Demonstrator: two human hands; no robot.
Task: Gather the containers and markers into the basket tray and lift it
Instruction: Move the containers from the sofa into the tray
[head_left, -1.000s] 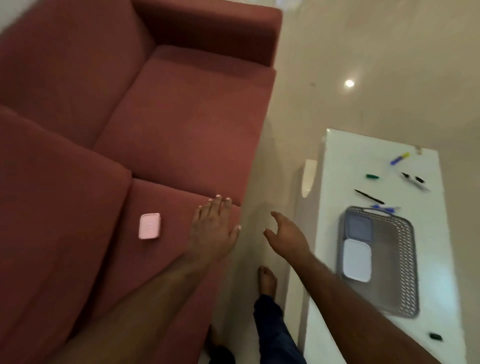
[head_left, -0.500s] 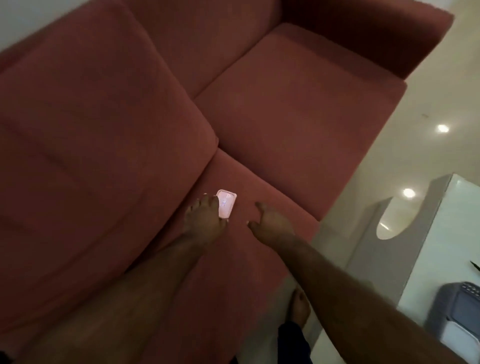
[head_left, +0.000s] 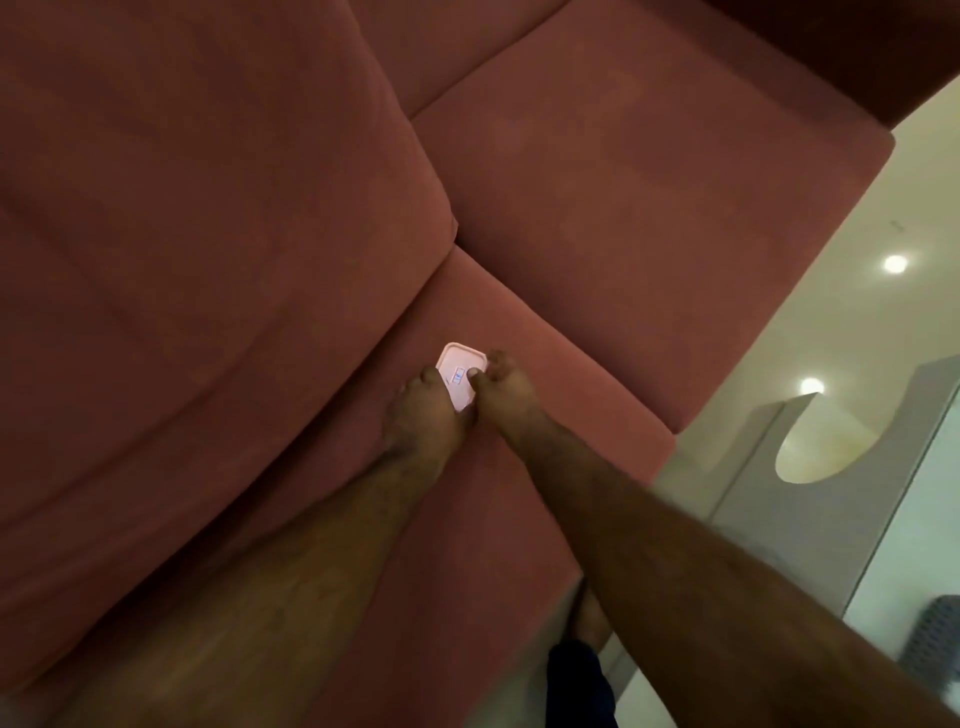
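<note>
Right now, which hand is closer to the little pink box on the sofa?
Neither; both touch it. The left hand grips the pink box from its left side, and the right hand grips its right side.

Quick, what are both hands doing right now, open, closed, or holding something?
Left hand: fingers curled on the pink container, gripping its left side.
Right hand: fingers curled on the same container's right side.
</note>
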